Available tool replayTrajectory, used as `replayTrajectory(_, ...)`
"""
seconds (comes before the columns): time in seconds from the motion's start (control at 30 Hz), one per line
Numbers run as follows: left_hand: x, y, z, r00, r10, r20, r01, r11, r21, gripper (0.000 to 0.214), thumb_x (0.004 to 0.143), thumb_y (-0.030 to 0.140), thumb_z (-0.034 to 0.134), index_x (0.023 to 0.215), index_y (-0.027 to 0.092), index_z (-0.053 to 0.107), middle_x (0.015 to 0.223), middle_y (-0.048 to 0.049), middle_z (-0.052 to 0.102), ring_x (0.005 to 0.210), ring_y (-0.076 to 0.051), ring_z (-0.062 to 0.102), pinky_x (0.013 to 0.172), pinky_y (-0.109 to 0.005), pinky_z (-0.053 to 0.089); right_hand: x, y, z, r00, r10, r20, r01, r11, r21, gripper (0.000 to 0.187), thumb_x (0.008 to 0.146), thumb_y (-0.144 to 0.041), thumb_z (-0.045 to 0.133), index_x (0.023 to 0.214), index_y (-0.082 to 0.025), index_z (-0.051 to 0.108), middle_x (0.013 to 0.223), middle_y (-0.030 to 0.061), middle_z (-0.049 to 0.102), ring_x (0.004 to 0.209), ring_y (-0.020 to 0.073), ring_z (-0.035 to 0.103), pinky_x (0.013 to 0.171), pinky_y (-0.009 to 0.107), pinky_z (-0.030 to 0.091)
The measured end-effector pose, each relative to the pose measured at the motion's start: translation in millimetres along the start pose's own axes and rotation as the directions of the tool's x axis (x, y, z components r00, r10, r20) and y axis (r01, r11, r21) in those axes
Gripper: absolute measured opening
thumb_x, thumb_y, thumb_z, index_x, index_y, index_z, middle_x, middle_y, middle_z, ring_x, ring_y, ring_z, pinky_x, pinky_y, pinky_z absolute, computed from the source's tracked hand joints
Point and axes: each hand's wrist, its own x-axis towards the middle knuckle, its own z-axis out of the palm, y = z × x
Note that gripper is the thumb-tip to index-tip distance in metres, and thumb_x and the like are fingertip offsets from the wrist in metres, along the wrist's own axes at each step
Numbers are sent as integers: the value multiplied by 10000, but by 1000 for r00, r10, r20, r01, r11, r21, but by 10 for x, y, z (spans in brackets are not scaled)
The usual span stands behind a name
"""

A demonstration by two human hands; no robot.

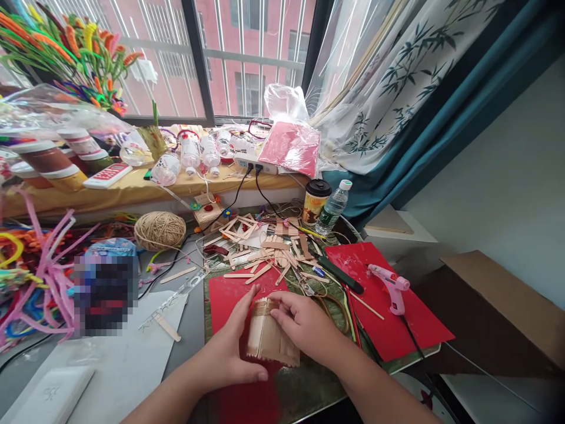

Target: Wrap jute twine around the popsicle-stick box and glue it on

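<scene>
A small round cup made of wooden craft sticks is tilted over the red sheet, with a band of twine round its upper end. My right hand grips that end, thumb and fingertips pressed at the twine, while the palm covers the cup's right side. Along the left side, my left hand is open, its fingers stretched upward and its thumb pointing right near the lower edge. Whether the left fingers touch the cup I cannot tell.
Loose craft sticks lie heaped behind the cup, scissors at their near side. A pink glue gun rests on another red sheet at right. A twine ball, a lidded paper cup and a water bottle stand farther back.
</scene>
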Motion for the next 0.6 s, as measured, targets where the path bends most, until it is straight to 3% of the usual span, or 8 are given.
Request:
replayTrajectory(0.1, -6, 28, -33, 999, 32, -20, -32, 999, -35, 1232, 745, 587, 887, 1686, 317, 140, 1718, -167, 293, 1572, -397, 332, 1263, -576, 339, 21, -13, 56, 999, -36, 9, 37, 998, -45, 311, 985, -249, 598, 1271, -276, 716, 872, 7, 742, 791, 189, 655, 726, 287, 456)
replayTrajectory(0.27, 60, 69, -23, 996, 61, -71, -57, 997, 58, 1252, 634, 533, 974, 1653, 345, 272, 1621, -150, 408, 1503, -406, 428, 1241, -555, 384, -5, -5, 110, 999, -33, -18, 32, 997, -77, 327, 983, -264, 614, 1306, -268, 663, 810, -10, 714, 737, 183, 639, 682, 285, 417)
replayTrajectory(0.43, 89, 119, -63, 998, 11, -64, 0, 985, 171, 1012, 646, 398, 965, 1516, 292, 459, 1486, -139, 520, 1371, -368, 554, 1152, -510, 489, -132, 153, 39, 995, -69, -67, 57, 985, -160, 140, 1009, -264, 566, 1018, -237, 703, 924, 25, 735, 860, 203, 662, 761, 301, 427)
replayTrajectory(0.53, 88, 109, -77, 997, -22, -79, 38, 979, 202, 958, 632, 287, 942, 1461, 287, 463, 1487, -120, 531, 1356, -348, 567, 1132, -493, 510, -188, 305, -32, 992, 15, -126, -37, 983, -177, 134, 1004, -283, 562, 1001, -224, 682, 808, 6, 674, 755, 188, 624, 697, 294, 411)
replayTrajectory(0.6, 89, 89, -69, 997, -16, -80, 35, 971, 238, 952, 641, 262, 924, 1466, 291, 450, 1521, -120, 507, 1390, -352, 540, 1156, -502, 490, -201, 406, -52, 986, 78, -145, -96, 987, -126, 165, 987, -288, 581, 1108, -219, 671, 733, -27, 597, 689, 172, 585, 656, 282, 404)
